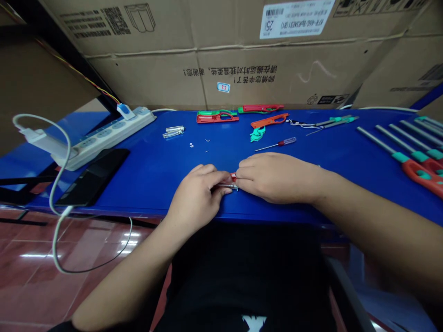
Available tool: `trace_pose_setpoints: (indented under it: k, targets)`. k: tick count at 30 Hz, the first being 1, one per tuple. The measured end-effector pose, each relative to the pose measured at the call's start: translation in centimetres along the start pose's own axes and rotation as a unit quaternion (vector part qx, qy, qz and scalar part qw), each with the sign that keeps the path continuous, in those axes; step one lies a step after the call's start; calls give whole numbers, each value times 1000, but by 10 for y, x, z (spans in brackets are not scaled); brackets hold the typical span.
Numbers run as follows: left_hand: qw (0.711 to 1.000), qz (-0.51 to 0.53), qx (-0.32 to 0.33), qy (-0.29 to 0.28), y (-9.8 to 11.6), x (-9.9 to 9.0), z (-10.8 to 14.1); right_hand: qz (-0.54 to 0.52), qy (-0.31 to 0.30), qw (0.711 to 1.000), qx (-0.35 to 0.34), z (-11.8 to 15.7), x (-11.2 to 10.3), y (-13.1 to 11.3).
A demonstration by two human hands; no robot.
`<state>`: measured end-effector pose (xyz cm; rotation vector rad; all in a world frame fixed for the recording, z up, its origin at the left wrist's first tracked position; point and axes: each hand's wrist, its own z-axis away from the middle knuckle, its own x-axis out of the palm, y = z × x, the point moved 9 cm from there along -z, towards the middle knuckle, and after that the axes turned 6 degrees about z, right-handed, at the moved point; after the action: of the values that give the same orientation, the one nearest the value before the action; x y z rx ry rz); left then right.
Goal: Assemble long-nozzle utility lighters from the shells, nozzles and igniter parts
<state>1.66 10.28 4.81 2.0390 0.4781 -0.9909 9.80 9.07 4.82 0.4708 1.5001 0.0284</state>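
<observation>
Near the front edge of the blue table, my left hand point(200, 196) is closed around a small clear part point(226, 185) with a metallic look. My right hand point(273, 177) meets it from the right, its fingers pinched at the end of that part. A bit of red point(233, 176) shows between the two hands; most of what they hold is hidden by the fingers. Beyond my right hand lies a screwdriver point(287, 141) with a purple handle. Tiny loose pieces point(191, 145) and two clear tubes point(173, 132) lie beyond my left hand.
Red and green shells point(218, 116), an orange shell point(268, 121) and a teal piece point(257, 133) lie toward the back. Several rods with orange handles point(424, 177) are at the right. A power strip point(110, 136), black phone point(93, 177) and white cable occupy the left. Cardboard point(166, 83) stands behind.
</observation>
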Motion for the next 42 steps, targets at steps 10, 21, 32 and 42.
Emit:
trace_pose_setpoints:
  k: [10,21,32,42]
  targets:
    - [999,47,-4,13,-5,-1,5,-138,14,973,183,43,2,67]
    - [997,46,-33,48,-9,-8,8,-258,6,942,212,62,26,63]
    - [998,8,-41,54,-10,-13,4,-283,4,934,220,64,26,60]
    - [999,-20,-45,-10,-19,-11,-8,-294,6,929,224,63,26,60]
